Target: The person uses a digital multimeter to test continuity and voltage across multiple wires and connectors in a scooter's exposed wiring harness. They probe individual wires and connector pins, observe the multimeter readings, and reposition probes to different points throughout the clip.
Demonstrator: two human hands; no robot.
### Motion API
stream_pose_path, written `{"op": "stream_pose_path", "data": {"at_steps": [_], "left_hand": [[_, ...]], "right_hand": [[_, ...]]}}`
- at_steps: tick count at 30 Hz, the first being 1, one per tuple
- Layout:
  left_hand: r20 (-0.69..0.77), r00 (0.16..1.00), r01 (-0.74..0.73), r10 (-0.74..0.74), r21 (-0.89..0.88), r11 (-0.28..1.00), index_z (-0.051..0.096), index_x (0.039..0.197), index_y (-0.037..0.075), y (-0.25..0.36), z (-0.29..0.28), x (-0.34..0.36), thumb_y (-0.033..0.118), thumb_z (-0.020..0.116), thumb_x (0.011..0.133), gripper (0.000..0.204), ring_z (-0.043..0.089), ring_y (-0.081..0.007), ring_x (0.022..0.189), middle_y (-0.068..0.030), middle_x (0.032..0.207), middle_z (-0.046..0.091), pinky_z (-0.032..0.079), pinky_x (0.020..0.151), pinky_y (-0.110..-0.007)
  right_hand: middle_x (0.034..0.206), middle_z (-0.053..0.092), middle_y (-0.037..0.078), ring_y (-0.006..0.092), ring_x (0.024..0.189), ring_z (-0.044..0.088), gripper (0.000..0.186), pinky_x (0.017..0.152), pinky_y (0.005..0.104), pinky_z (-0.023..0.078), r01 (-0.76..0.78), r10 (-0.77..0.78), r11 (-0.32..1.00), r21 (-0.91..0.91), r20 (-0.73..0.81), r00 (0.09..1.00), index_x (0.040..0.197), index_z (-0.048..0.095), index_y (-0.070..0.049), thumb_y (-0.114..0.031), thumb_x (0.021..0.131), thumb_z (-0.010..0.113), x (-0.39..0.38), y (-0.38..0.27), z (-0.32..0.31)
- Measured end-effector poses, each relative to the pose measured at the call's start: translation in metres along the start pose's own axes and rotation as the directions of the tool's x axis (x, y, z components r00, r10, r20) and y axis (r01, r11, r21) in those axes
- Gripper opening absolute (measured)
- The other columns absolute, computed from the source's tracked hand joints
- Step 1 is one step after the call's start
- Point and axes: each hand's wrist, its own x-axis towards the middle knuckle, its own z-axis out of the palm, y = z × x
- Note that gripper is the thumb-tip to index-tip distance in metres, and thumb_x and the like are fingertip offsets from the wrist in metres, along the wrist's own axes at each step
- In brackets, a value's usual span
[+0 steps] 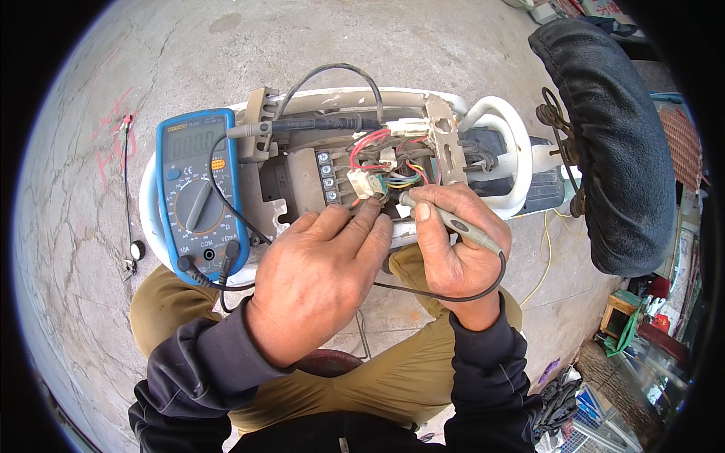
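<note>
My left hand (321,279) reaches in from the lower left, its fingertips pressed together against a white plastic wire connector (365,183); its thumb is hidden beneath. In my right hand (461,249) is a grey test probe (468,229), gripped between thumb and fingers. Its tip points left toward the connector, but whether it touches metal cannot be seen. A second test probe (321,123) lies across the vehicle's opened body. On the left a blue multimeter (199,192) rests tilted on the white frame (150,219), its leads plugged in at the bottom.
Red, yellow and blue wires (368,147) crowd the open compartment beside a screw terminal block (326,177). A black padded seat (608,143) stands at the right, near a white tubular handle (513,136). A thin black cable (127,181) lies on the concrete floor.
</note>
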Motion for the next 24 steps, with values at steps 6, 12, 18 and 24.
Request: {"op": "stream_pose_path", "data": {"at_steps": [6, 12, 18, 24], "left_hand": [[-0.001, 1.000, 0.000, 0.000, -0.003, 1.000, 0.071, 0.124, -0.003, 0.0000, 0.0005, -0.0002, 0.015, 0.071, 0.089, 0.039, 0.071, -0.0279, 0.106, -0.0195, 0.129, 0.076, 0.058, 0.090, -0.039], [-0.012, 1.000, -0.004, 0.004, -0.001, 1.000, 0.071, 0.123, -0.003, -0.0004, 0.0011, 0.0001, 0.015, 0.071, 0.089, 0.038, 0.071, -0.0280, 0.106, -0.0194, 0.128, 0.076, 0.058, 0.090, -0.039], [-0.011, 1.000, -0.005, 0.005, -0.006, 1.000, 0.071, 0.123, -0.003, -0.0002, 0.0008, 0.0000, 0.014, 0.072, 0.089, 0.039, 0.071, -0.0280, 0.106, -0.0194, 0.128, 0.076, 0.058, 0.090, -0.038], [-0.014, 1.000, 0.017, -0.017, -0.045, 0.999, 0.072, 0.129, -0.003, 0.0007, 0.0009, 0.0006, 0.012, 0.083, 0.083, 0.049, 0.071, -0.0298, 0.103, -0.0181, 0.132, 0.077, 0.059, 0.086, -0.042]], "right_hand": [[0.099, 0.079, 0.017, 0.0233, 0.087, 0.074, 0.012, 0.081, 0.0333, 0.058, 0.003, -0.003, 1.000, -0.005, 0.002, 1.000, 0.110, 0.078, 0.006, 0.003, 0.099, 0.072, 0.0001, -0.0006, -0.0007], [0.100, 0.079, 0.017, 0.0231, 0.087, 0.074, 0.012, 0.081, 0.0333, 0.058, 0.000, 0.000, 1.000, -0.009, 0.004, 1.000, 0.110, 0.078, 0.006, 0.002, 0.100, 0.073, -0.0001, -0.0003, -0.0003], [0.100, 0.079, 0.017, 0.0221, 0.086, 0.074, 0.014, 0.078, 0.0325, 0.058, -0.013, 0.013, 1.000, -0.003, 0.014, 1.000, 0.113, 0.078, 0.006, 0.000, 0.101, 0.074, -0.0009, 0.0000, -0.0012], [0.100, 0.079, 0.017, 0.0209, 0.083, 0.073, 0.015, 0.076, 0.0321, 0.058, -0.019, 0.019, 1.000, -0.012, -0.004, 1.000, 0.114, 0.078, 0.005, -0.003, 0.102, 0.073, -0.0012, -0.0001, -0.0004]]}}
